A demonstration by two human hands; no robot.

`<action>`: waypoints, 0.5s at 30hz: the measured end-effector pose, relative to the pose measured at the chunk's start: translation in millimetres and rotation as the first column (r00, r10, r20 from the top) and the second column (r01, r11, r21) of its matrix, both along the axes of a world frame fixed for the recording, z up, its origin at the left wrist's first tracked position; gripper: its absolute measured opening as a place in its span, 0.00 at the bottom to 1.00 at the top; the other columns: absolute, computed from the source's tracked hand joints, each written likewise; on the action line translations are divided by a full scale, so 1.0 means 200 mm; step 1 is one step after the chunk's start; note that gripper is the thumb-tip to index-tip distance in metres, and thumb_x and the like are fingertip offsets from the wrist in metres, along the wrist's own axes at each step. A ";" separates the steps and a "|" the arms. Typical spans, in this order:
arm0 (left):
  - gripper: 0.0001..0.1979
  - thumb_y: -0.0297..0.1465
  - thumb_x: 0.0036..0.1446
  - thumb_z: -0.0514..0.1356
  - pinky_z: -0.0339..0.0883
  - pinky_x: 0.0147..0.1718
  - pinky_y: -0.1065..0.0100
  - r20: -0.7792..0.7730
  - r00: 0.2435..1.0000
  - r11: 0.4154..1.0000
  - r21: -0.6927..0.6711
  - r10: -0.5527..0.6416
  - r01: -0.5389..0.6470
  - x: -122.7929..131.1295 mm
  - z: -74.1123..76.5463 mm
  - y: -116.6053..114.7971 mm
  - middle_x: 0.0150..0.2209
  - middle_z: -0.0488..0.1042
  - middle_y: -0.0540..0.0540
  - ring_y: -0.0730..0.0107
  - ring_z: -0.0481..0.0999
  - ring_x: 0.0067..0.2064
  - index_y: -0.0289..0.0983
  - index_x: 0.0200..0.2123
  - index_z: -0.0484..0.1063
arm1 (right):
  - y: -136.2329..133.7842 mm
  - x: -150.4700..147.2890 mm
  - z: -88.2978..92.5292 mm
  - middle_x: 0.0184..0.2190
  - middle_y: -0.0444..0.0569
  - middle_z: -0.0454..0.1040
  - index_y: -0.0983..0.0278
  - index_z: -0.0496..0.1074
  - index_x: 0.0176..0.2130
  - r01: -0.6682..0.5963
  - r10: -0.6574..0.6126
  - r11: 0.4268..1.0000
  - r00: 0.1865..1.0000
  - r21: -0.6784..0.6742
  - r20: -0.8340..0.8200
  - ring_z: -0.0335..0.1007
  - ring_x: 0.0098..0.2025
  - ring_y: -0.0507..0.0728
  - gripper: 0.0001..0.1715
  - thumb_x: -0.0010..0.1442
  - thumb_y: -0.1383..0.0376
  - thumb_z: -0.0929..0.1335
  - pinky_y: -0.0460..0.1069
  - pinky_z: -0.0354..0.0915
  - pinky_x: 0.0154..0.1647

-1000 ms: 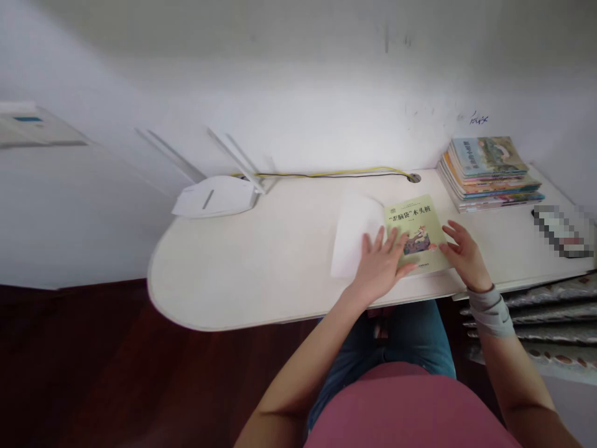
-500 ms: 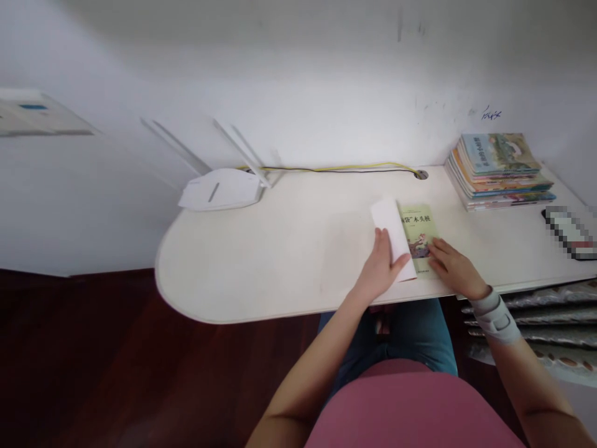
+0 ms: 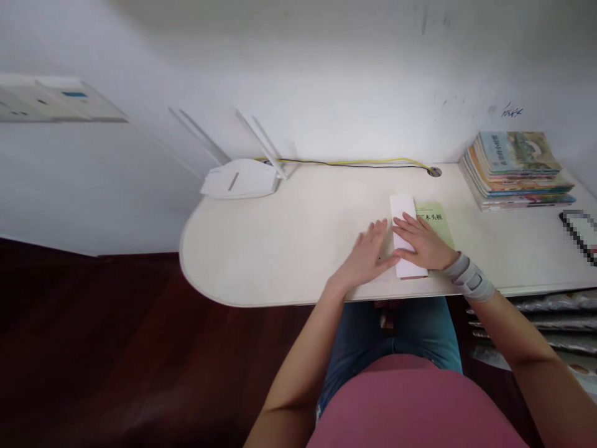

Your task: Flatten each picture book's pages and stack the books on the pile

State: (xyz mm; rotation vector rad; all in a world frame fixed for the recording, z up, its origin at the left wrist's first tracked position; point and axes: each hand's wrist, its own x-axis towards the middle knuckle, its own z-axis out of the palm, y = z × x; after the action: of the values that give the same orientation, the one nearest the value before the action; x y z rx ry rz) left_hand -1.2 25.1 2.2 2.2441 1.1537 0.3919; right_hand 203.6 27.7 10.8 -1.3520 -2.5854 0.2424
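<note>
A white paper sheet (image 3: 404, 261) lies lengthwise over the left part of a green paperback book (image 3: 441, 224) with a Chinese title. The sheet hides the book's left side and much of its cover. My right hand (image 3: 422, 242), with a grey wrist brace (image 3: 469, 278), rests flat on the sheet, its fingers apart. My left hand (image 3: 366, 256) lies flat on the white desk (image 3: 280, 242), and its fingertips stop just left of the sheet.
A white router (image 3: 240, 182) with raised antennas stands at the back. Yellow and black cables (image 3: 349, 163) run along the wall to a desk hole. Several picture books (image 3: 515, 171) are stacked back right, beside a pixelated phone (image 3: 578, 230). The desk's rounded end overhangs a dark wooden floor.
The white sheet has swung from left of the book onto it. My right hand has moved left onto the sheet. The view has shifted, so the desk sits further right.
</note>
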 end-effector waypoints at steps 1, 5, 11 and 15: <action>0.46 0.54 0.57 0.51 0.36 0.63 0.41 -0.102 0.994 0.998 0.045 0.039 -0.034 -0.05 -0.01 0.02 0.69 0.36 0.36 0.48 0.34 0.69 0.36 0.68 0.34 | 0.00 -0.02 0.01 0.66 0.55 0.54 0.66 0.59 0.62 0.023 -0.024 0.999 0.999 0.022 0.028 0.41 0.69 0.65 0.34 0.64 0.51 0.59 0.66 0.45 0.65; 0.45 0.57 0.56 0.49 0.36 0.61 0.35 -0.370 0.923 0.985 0.166 0.104 -0.044 -0.19 -0.07 0.06 0.69 0.44 0.37 0.43 0.38 0.69 0.36 0.68 0.43 | -0.01 -0.13 0.02 0.65 0.59 0.56 0.72 0.62 0.60 0.088 -0.105 0.989 0.986 0.121 0.134 0.43 0.68 0.68 0.31 0.64 0.56 0.61 0.66 0.45 0.65; 0.33 0.50 0.64 0.41 0.43 0.61 0.40 -0.376 0.907 0.950 0.303 0.190 -0.074 -0.19 -0.12 0.05 0.66 0.54 0.40 0.50 0.48 0.68 0.36 0.65 0.53 | -0.01 -0.30 -0.04 0.62 0.61 0.60 0.74 0.65 0.57 0.108 -0.154 0.969 0.967 0.221 0.203 0.46 0.67 0.67 0.25 0.65 0.66 0.57 0.67 0.43 0.65; 0.32 0.47 0.65 0.39 0.44 0.61 0.40 -0.369 0.901 0.938 0.332 0.229 -0.103 -0.17 -0.12 0.03 0.65 0.56 0.39 0.50 0.49 0.67 0.34 0.65 0.53 | 0.00 -0.34 -0.05 0.62 0.61 0.61 0.74 0.66 0.57 0.073 -0.126 0.970 0.968 0.234 0.217 0.48 0.66 0.67 0.25 0.65 0.68 0.56 0.67 0.43 0.65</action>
State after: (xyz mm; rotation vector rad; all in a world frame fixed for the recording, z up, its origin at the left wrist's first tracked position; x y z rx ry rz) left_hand -35.0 30.9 -21.1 2.5835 1.6030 0.1836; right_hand 135.9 27.4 -0.1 -1.4968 -2.6155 -0.2309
